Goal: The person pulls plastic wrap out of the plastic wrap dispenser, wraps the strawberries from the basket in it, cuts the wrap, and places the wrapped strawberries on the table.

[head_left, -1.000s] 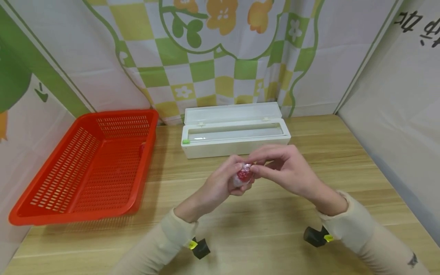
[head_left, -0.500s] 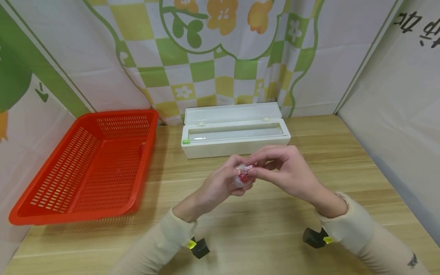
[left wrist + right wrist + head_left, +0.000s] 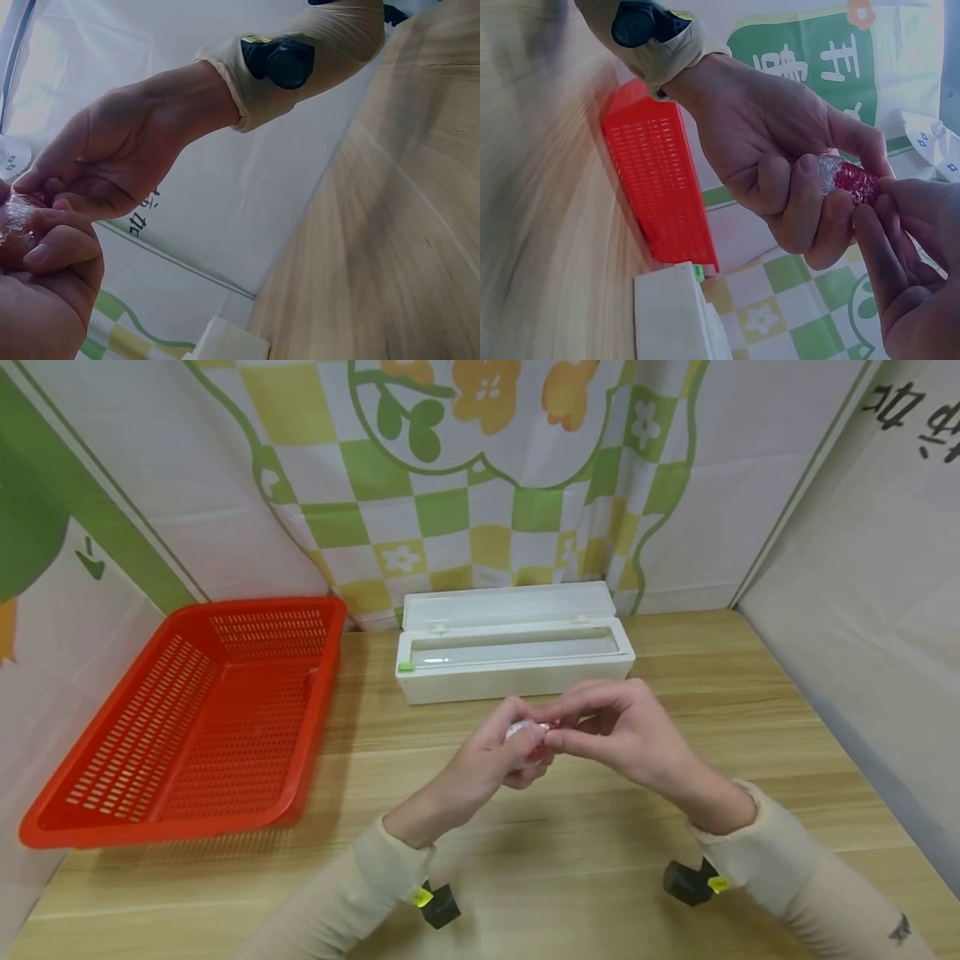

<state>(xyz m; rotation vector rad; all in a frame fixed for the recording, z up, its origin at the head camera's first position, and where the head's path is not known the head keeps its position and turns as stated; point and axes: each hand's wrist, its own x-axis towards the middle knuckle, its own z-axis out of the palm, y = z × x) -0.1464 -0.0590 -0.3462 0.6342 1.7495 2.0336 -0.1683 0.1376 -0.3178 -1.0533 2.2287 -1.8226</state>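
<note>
A small red-and-white object wrapped in clear film (image 3: 855, 181) is held above the table, between the two hands. My left hand (image 3: 486, 750) grips it with curled fingers, the thumb lying across it in the head view. At its right end, my right hand (image 3: 628, 733) pinches the film with thumb and fingertips. In the left wrist view the shiny film (image 3: 16, 225) shows at the left edge, partly covered by fingers. What kind of object is inside the film cannot be told. Just beyond the hands stands a white cling film dispenser (image 3: 517, 683) with its lid (image 3: 510, 606) raised.
A red plastic basket (image 3: 292, 777) stands at the left, with a small red item (image 3: 310, 683) against its right inner side. A green slider (image 3: 406, 667) sits at the dispenser's left end. The wooden table (image 3: 750, 710) meets a patterned curtain (image 3: 450, 518) at the back.
The left thumb has moved over the wrapped object and covers more of its red part. The right fingertips stay at its right end. Basket and dispenser have not moved.
</note>
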